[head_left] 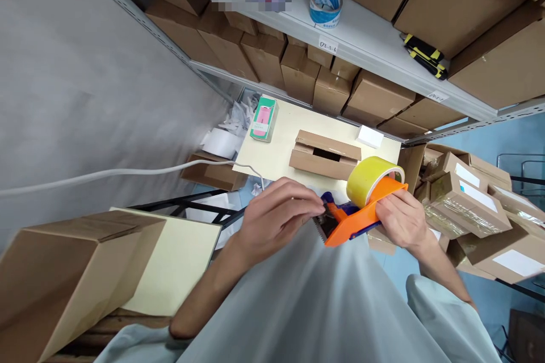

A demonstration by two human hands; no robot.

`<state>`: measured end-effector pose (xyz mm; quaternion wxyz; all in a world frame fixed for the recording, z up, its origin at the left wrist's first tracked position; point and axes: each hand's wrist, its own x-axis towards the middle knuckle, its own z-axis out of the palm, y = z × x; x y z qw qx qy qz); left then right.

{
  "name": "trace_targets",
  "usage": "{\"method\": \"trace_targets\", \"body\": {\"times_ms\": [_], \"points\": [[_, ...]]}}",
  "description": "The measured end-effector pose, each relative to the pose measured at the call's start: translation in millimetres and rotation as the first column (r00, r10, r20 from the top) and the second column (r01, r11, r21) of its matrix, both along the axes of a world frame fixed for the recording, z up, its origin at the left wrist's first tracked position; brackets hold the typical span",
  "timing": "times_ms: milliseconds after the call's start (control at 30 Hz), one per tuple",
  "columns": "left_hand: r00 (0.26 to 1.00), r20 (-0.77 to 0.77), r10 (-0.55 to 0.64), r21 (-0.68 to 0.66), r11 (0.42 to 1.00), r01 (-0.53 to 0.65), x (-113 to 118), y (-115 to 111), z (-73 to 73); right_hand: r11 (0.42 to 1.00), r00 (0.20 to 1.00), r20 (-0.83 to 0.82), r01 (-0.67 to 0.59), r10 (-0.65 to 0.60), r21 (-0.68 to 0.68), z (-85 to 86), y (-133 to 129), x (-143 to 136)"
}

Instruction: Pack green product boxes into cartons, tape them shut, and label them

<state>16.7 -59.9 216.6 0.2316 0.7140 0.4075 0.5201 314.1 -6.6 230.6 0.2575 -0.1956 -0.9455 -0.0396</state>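
My right hand (402,218) grips an orange and blue tape dispenser (356,221) loaded with a roll of yellow packing tape (361,181). The dispenser's toothed cutting edge points left, toward my left hand (279,215). The left fingers are pressed together, their tips at the front end of the dispenser near the blade; whatever they pinch there is hidden. Beyond both hands, a small brown cardboard box (326,159) lies on the cream table (289,125), with a dark gap between its top flaps.
A green box with a pink item pictured (264,119) and a white block (369,136) share the table. Overhead, a shelf (366,28) bears blue tape (326,5) and cutters (424,57). Cartons (468,198) pile up at right; a white cable (128,172) crosses the left.
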Motion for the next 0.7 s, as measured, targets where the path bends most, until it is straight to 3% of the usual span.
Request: {"method": "trace_targets", "body": {"times_ms": [200, 333, 467, 567, 633, 700], "points": [[0.984, -0.171, 0.058, 0.072, 0.996, -0.046, -7.1, -14.6, 12.8, 0.999, 0.999, -0.025, -0.023, 0.022, -0.031, -9.2, -0.6, 4.4], [0.983, -0.180, 0.039, 0.035, 0.999, -0.033, -12.1, -9.9, 10.5, 1.000, 1.000, 0.012, -0.021, 0.021, -0.021, -7.8, -9.3, 4.9], [0.991, -0.131, 0.015, -0.076, 0.997, -0.025, -14.9, -5.9, -4.2, 0.993, 0.995, 0.103, 0.001, 0.011, -0.117, 0.6, -17.8, 5.5], [0.988, -0.075, 0.134, -0.190, 0.971, -0.146, -26.3, -7.6, -22.3, 0.977, 0.983, 0.181, 0.063, -0.026, -0.204, 3.1, -16.3, 9.0], [0.967, -0.020, 0.255, -0.322, 0.914, -0.248, -38.0, -7.4, -35.6, 0.954, 0.973, 0.227, 0.106, -0.042, -0.280, 0.4, -9.2, 11.6], [0.944, 0.028, 0.330, -0.508, 0.818, -0.271, -49.0, -1.8, -48.5, 0.904, 0.964, 0.264, 0.135, -0.026, -0.406, -6.4, 3.8, 11.6]]}}
